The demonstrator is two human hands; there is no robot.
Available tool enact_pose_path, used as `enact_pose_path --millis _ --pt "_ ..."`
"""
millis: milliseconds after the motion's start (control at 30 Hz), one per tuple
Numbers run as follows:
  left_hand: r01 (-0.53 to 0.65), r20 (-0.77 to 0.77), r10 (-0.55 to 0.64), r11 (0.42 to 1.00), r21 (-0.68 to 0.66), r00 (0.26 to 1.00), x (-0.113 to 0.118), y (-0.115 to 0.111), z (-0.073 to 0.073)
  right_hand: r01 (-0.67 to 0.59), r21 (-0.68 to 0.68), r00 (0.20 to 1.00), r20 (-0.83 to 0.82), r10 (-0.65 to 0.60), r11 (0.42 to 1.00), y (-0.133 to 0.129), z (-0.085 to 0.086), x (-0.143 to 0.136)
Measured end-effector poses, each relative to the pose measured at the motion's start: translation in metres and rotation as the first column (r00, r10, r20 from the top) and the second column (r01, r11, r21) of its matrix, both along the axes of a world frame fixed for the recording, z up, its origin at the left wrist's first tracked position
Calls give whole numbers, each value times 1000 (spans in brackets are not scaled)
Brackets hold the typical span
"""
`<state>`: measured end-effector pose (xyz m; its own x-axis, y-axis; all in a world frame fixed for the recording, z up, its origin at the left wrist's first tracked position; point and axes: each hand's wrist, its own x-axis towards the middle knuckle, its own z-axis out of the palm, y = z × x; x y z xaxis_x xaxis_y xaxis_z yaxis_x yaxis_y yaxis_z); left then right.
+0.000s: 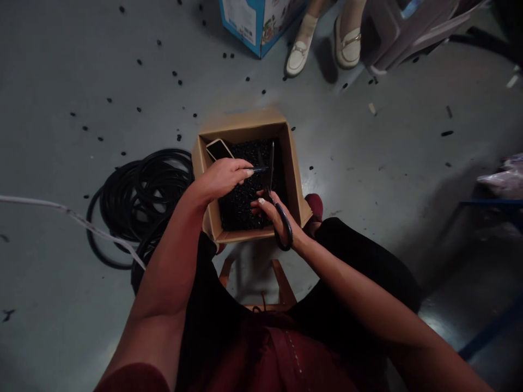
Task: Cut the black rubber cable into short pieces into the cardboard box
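Observation:
Over an open cardboard box [292, 179], my left hand [226, 177] is closed on a thin dark ribbed strip [259, 169], whose free end points right toward the blades. My right hand [280, 218] is wrapped through the black handles of a pair of scissors [272, 166]. The blades stand apart and point away from me, with the strip's end at them; whether they touch it I cannot tell. Many small black pieces [241, 209] cover the bottom of the box. A flat black rectangle with a pale rim [219, 149], perhaps a phone, leans in its far left corner.
Coiled black tubing [139, 190] lies left of the box, with a pale cord [81, 218] crossing near my left arm. Small black bits are scattered over the grey floor [61, 163]. Ahead are a blue carton [261, 32], another person's white shoes [297, 57] and a plastic stool [384, 38].

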<state>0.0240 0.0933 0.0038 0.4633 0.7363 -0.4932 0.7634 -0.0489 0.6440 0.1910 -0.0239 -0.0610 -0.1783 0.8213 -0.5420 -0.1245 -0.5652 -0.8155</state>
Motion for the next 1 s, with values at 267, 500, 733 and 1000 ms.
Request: enact_pose_path --millis 267,500,733,1000 --pt "78 -5 -78 997 -13 997 -1 1 -2 15 -30 1000 -16 -15 999 -1 -1 0" --pt "112 -18 -113 993 -21 993 -1 0 0 -33 -6 999 -22 32 999 3 -1 6" --pt "110 -36 -110 994 -7 993 0 -1 -2 -46 -53 999 -14 46 998 2 -8 7" --pt "126 -193 -124 992 -1 973 -9 0 -5 -116 -6 993 27 116 993 0 -9 7"
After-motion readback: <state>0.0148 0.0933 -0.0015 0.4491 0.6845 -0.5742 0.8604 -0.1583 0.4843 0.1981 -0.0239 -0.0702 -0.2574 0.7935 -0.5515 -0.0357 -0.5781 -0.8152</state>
